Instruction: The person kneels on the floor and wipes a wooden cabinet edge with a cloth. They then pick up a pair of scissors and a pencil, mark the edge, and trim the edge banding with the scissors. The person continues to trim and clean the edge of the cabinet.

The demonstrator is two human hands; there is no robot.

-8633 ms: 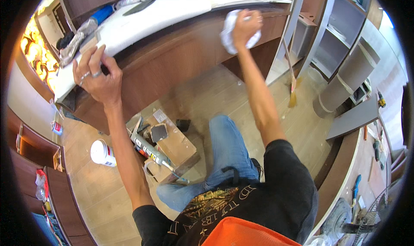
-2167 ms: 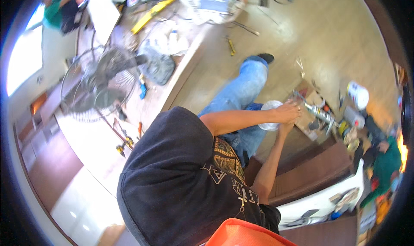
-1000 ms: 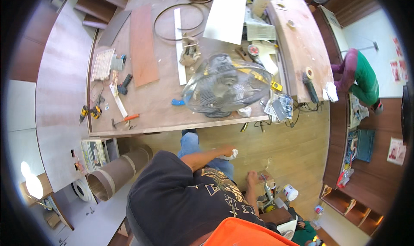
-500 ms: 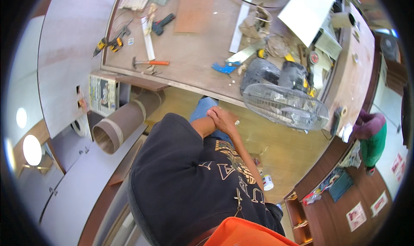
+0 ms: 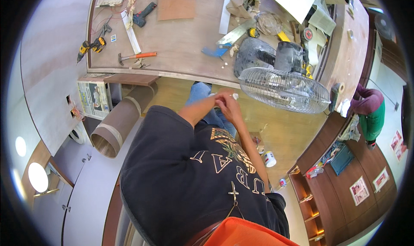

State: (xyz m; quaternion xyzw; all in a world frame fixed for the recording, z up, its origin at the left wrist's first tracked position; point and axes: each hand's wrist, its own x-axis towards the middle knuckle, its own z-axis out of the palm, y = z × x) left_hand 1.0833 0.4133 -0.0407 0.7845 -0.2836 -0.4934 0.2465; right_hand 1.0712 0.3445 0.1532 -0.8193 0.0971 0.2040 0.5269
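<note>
Upper left, a yellow-and-black cordless drill (image 5: 84,48) sits near the corner of a workbench (image 5: 172,39), where an orange-handled claw hammer (image 5: 139,55) lies. At centre, my blurred left hand (image 5: 223,95) clutches a white cloth (image 5: 235,96) that shows just past its fingers; my right hand (image 5: 231,108) meets it from below, its hold impossible to tell. Right of centre, a white tub (image 5: 270,159) appears below my hands, with a wire-caged fan (image 5: 284,89) above.

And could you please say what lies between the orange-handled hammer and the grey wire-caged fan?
In the head view, a blue-handled metal-bladed tool and small whitish scraps lie between the hammer and the fan, nearer the fan.
</note>
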